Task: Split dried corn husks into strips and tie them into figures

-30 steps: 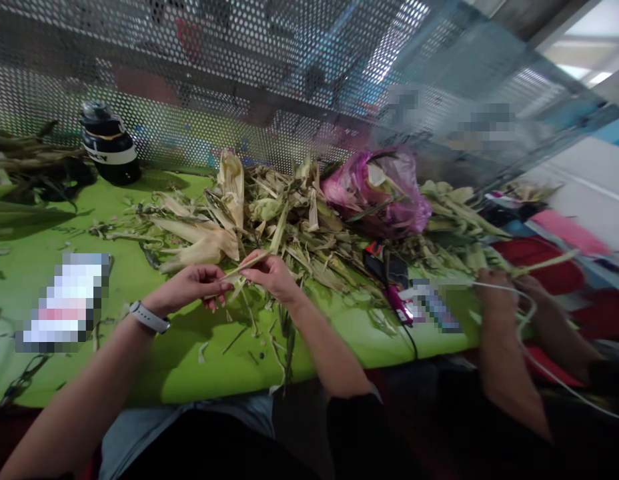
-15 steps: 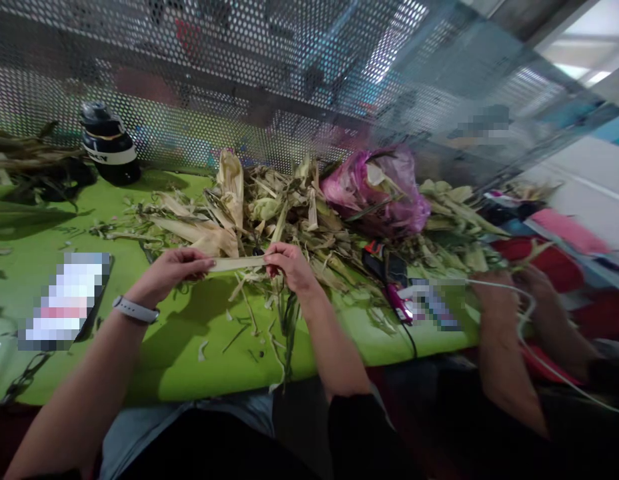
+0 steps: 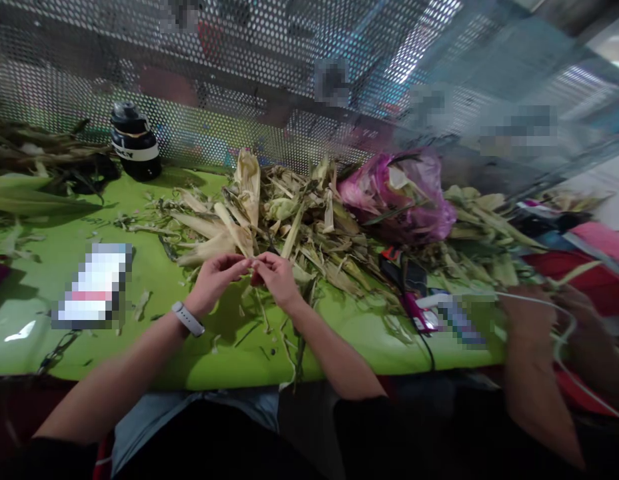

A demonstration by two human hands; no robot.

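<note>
Over a shiny green table [image 3: 189, 370], fingers [image 3: 241, 267] hide one end of a long, pale-yellow husk strip [image 3: 233, 227]; left hand [image 3: 213, 281] and right hand [image 3: 278, 277], touching, pinch it.

Workshop-like: shared table [image 3: 204, 367], husk pile [image 3: 339, 263]

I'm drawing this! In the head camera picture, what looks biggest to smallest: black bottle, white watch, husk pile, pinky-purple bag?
Largest to smallest:
1. Husk pile
2. Pinky-purple bag
3. Black bottle
4. White watch, smallest even though it's nearer the camera than the bottle
</note>
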